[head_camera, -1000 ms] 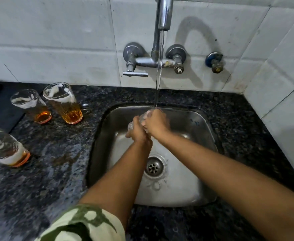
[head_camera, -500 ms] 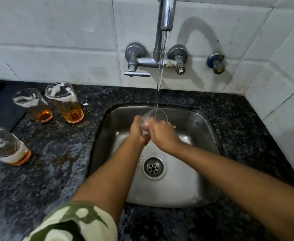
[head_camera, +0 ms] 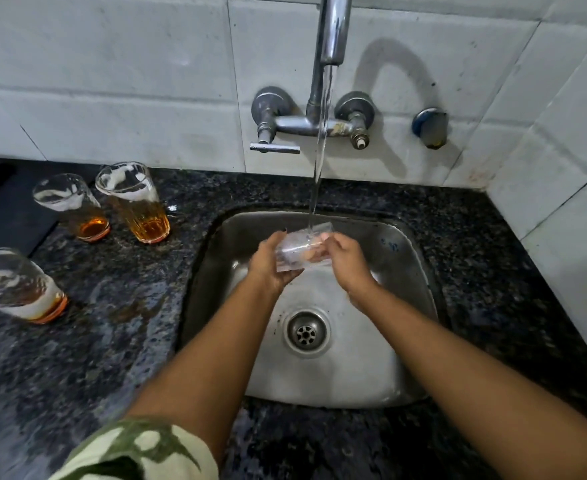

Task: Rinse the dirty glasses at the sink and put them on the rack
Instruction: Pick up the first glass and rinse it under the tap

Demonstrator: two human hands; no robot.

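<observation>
A clear glass is held over the steel sink, lying on its side under the running water from the tap. My left hand cups its base from the left. My right hand grips its mouth end, fingers reaching inside. Three dirty glasses with amber liquid and foam stand on the dark counter at the left: one nearest the sink, one beside it, one at the left edge. No rack is in view.
The black granite counter around the sink is wet with amber spills. The white tiled wall runs behind and along the right side. The tap's lever handle sticks out over the sink's back. A drain sits mid-basin.
The glass has turned from mouth-up under the stream to lying sideways between my hands. Both hands have spread slightly apart; the three glasses on the counter have not moved.
</observation>
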